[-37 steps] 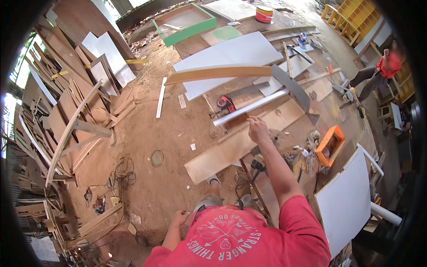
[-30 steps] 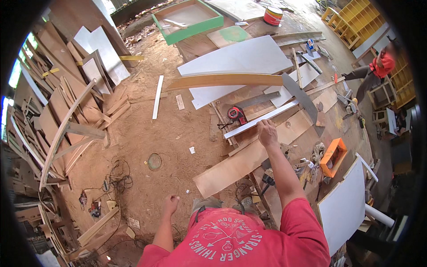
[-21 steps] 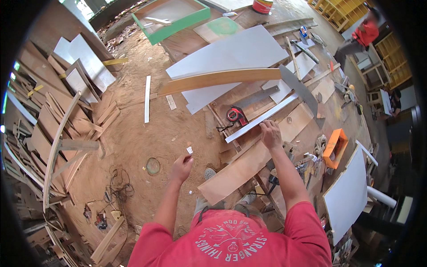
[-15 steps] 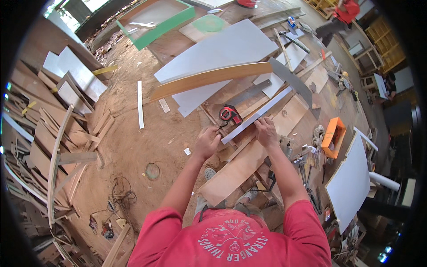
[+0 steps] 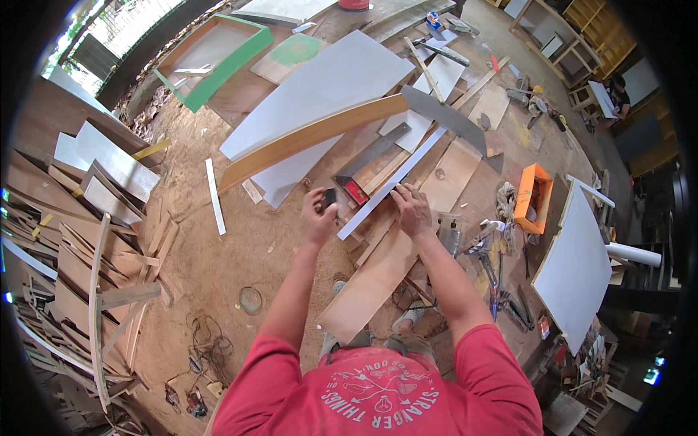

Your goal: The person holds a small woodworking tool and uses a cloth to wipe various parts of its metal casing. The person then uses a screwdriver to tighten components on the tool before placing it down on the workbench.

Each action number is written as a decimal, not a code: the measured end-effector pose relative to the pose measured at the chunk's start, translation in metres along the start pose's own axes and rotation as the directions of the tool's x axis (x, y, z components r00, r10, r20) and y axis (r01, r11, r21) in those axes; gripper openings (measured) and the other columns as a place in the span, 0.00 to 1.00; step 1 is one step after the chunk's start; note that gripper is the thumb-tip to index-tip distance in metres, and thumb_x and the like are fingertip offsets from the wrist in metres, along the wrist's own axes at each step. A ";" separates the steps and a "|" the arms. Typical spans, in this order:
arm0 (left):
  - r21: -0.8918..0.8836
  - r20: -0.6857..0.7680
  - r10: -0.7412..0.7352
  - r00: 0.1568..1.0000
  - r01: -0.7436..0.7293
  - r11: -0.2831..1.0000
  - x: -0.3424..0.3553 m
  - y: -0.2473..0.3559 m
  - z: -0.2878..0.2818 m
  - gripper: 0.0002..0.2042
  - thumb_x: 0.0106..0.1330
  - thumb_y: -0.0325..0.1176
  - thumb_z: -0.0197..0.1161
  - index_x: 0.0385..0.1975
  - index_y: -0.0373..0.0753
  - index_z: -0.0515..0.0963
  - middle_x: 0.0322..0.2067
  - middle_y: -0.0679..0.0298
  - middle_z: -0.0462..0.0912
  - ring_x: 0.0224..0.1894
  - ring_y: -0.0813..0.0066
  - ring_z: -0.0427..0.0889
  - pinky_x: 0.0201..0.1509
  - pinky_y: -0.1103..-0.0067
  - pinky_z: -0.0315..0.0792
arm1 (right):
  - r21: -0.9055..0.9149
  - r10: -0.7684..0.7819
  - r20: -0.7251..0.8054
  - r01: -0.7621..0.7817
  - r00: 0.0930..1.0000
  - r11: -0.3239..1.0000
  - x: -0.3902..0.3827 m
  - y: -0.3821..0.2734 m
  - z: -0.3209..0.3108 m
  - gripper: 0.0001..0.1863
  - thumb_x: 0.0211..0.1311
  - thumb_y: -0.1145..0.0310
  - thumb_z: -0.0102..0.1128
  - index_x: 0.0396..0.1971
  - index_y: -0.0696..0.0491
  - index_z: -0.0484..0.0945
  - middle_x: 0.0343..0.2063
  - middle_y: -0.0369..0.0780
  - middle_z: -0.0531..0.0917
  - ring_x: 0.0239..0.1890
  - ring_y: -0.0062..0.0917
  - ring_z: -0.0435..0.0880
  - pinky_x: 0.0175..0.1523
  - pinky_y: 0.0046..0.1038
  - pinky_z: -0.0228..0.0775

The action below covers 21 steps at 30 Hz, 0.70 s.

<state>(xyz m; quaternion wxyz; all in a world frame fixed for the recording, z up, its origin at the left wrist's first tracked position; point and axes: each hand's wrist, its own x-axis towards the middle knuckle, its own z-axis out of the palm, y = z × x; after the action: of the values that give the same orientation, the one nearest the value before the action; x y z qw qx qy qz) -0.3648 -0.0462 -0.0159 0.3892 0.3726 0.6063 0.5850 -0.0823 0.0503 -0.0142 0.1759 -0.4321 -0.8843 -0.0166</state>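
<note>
My left hand (image 5: 318, 218) is closed around a tape measure (image 5: 329, 197), whose dark side faces up; the fingers partly hide it. My right hand (image 5: 413, 211) grips the edge of a narrow white strip (image 5: 392, 183), which slants away to the upper right; a small dark bit shows at its fingertips. Between the hands, just left of the strip, lies a square with a red stock (image 5: 355, 191) and a grey metal blade (image 5: 389, 145). Under and beyond my right hand is a plywood board (image 5: 378, 287).
A curved wood-faced panel (image 5: 313, 138) stands across a large white sheet (image 5: 320, 91). Hand tools and an orange box (image 5: 533, 198) lie to the right, near a leaning white panel (image 5: 574, 265). Offcuts crowd the left; a tangled cord (image 5: 207, 345) is on the floor.
My left hand has lifted the tape measure off the square, baring its red stock. My right hand stays on the strip. The view has shifted, and the person in red at upper right is out of sight.
</note>
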 end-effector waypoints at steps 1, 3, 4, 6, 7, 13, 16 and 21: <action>-0.272 0.065 -0.135 0.989 0.148 0.951 -0.015 -0.001 -0.017 0.28 0.64 0.32 0.69 0.66 0.39 0.73 0.52 0.59 0.82 0.54 0.64 0.83 0.62 0.70 0.79 | 0.020 -0.015 -0.025 0.016 1.000 1.000 0.001 0.002 -0.001 0.18 0.67 0.71 0.58 0.54 0.52 0.86 0.62 0.41 0.84 0.68 0.37 0.78 0.68 0.41 0.70; -0.421 0.098 -0.226 0.969 0.246 0.873 -0.064 -0.007 -0.059 0.26 0.66 0.34 0.66 0.64 0.40 0.74 0.54 0.61 0.81 0.51 0.69 0.84 0.58 0.70 0.81 | 0.048 -0.042 -0.047 0.044 0.998 0.998 0.002 0.002 -0.006 0.18 0.67 0.72 0.58 0.54 0.52 0.86 0.60 0.41 0.85 0.66 0.38 0.79 0.68 0.42 0.70; -0.425 0.102 -0.297 0.949 0.311 0.850 -0.092 -0.012 -0.084 0.24 0.66 0.34 0.65 0.63 0.40 0.74 0.54 0.60 0.82 0.49 0.70 0.84 0.55 0.69 0.82 | 0.070 -0.016 0.037 0.013 0.999 0.997 0.010 -0.002 -0.012 0.17 0.66 0.72 0.60 0.52 0.51 0.87 0.57 0.41 0.85 0.65 0.38 0.79 0.67 0.42 0.71; -0.453 0.109 -0.499 0.860 0.490 0.745 -0.169 -0.032 -0.132 0.22 0.67 0.34 0.65 0.60 0.40 0.76 0.52 0.61 0.84 0.47 0.70 0.85 0.52 0.69 0.83 | 0.096 -0.016 0.110 0.005 0.994 0.995 0.023 -0.006 -0.016 0.16 0.64 0.72 0.63 0.51 0.51 0.87 0.55 0.40 0.86 0.64 0.37 0.79 0.66 0.42 0.71; -0.473 0.116 -0.617 0.778 0.590 0.655 -0.210 -0.038 -0.148 0.20 0.66 0.34 0.67 0.58 0.40 0.77 0.50 0.61 0.85 0.47 0.71 0.85 0.51 0.70 0.83 | 0.054 -0.045 0.097 0.040 0.994 0.998 0.023 0.005 -0.016 0.15 0.64 0.72 0.63 0.50 0.51 0.87 0.53 0.40 0.85 0.63 0.37 0.80 0.66 0.42 0.70; -0.182 -0.395 -0.713 0.579 0.712 0.679 -0.408 -0.057 -0.192 0.12 0.63 0.37 0.75 0.39 0.38 0.85 0.33 0.62 0.89 0.36 0.73 0.86 0.44 0.73 0.81 | 0.091 -0.252 0.118 0.242 0.960 0.966 0.031 0.005 -0.017 0.13 0.64 0.71 0.64 0.47 0.49 0.85 0.50 0.38 0.85 0.59 0.37 0.80 0.63 0.41 0.70; -0.146 -0.582 -0.676 0.451 0.760 0.633 -0.513 -0.084 -0.213 0.14 0.59 0.39 0.78 0.36 0.35 0.86 0.31 0.61 0.89 0.33 0.74 0.86 0.41 0.72 0.79 | 0.114 -0.292 0.135 0.278 0.947 0.954 0.032 -0.001 -0.008 0.12 0.63 0.71 0.65 0.46 0.49 0.85 0.51 0.39 0.85 0.59 0.39 0.80 0.63 0.42 0.69; -0.173 -0.662 -0.676 0.322 0.812 0.557 -0.580 -0.042 -0.134 0.17 0.56 0.42 0.80 0.32 0.33 0.86 0.28 0.61 0.88 0.32 0.73 0.84 0.39 0.70 0.76 | 0.033 -0.389 0.158 0.389 0.908 0.921 0.027 0.033 -0.006 0.16 0.62 0.74 0.63 0.50 0.50 0.81 0.52 0.41 0.84 0.60 0.41 0.80 0.63 0.45 0.69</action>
<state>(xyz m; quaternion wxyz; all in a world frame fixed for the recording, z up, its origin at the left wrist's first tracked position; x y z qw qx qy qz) -0.2428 -0.6299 -0.0353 0.3326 -0.1492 0.8557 0.3673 -0.0705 0.0902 -0.0041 0.0969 -0.2472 -0.9640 -0.0162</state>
